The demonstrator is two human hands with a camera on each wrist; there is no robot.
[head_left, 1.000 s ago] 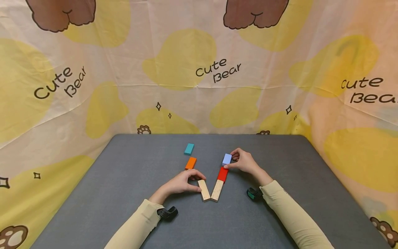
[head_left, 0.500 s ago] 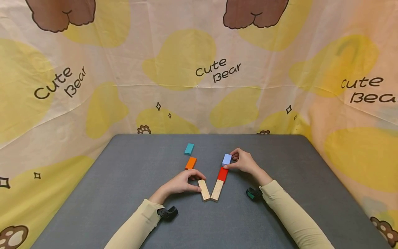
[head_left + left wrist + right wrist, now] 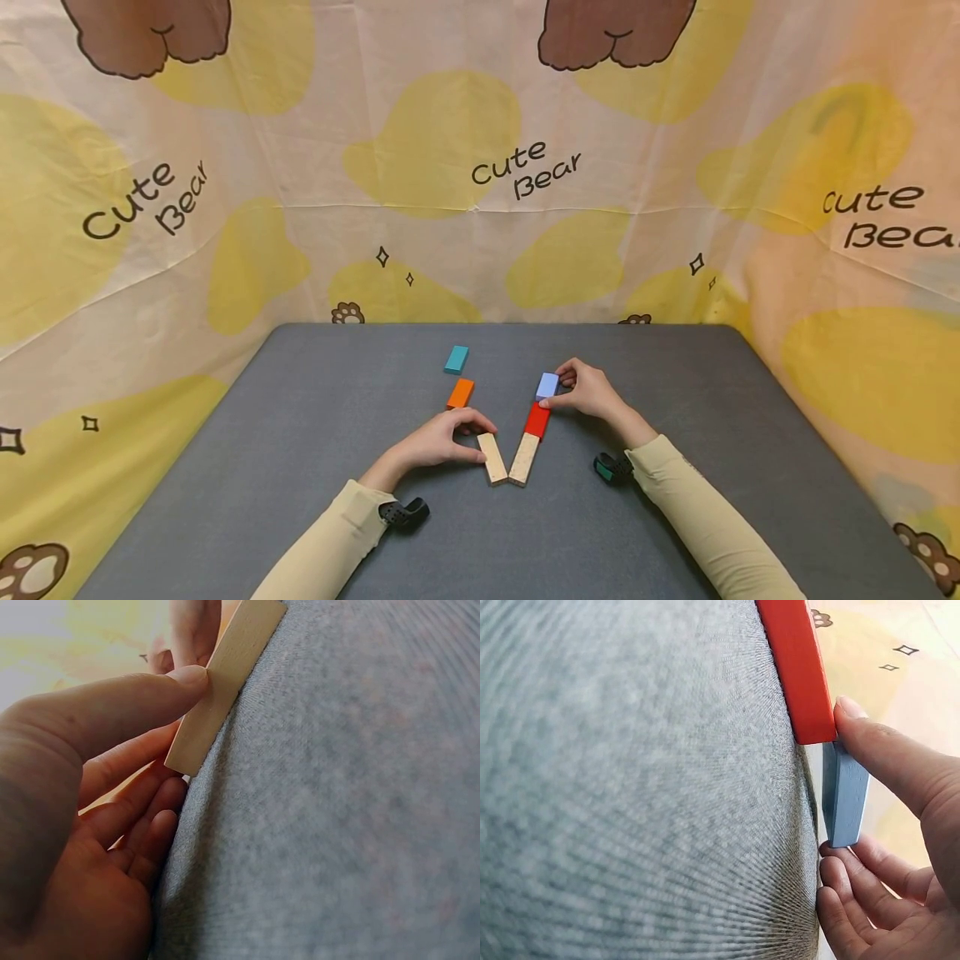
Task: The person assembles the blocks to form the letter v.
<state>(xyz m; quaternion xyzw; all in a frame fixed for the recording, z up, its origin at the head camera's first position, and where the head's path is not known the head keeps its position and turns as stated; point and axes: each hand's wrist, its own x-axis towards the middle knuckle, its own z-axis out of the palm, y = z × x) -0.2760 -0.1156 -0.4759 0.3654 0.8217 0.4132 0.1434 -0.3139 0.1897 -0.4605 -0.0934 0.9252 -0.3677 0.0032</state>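
Note:
My left hand [image 3: 438,437] pinches a plain wooden block [image 3: 492,459] that lies slanted on the table, thumb along its near side and index finger at its far end. A second plain block [image 3: 523,459] meets it at the near end, forming a V. Beyond that one, a red block [image 3: 537,421] continues the same line. My right hand [image 3: 588,390] holds a light blue block [image 3: 547,386] between thumb and fingers at the red block's far end. In the right wrist view the light blue block [image 3: 845,795] sits a little off the red block's line, away from the tabletop.
An orange block [image 3: 461,393] lies just beyond my left hand, and a teal block [image 3: 456,359] farther back. The grey table [image 3: 337,375] ends at a printed cloth backdrop [image 3: 420,167]. Black bands [image 3: 405,514] sit on both wrists.
The light blue block and my right fingers have shifted very slightly toward the red block. My left hand and the other blocks have not moved.

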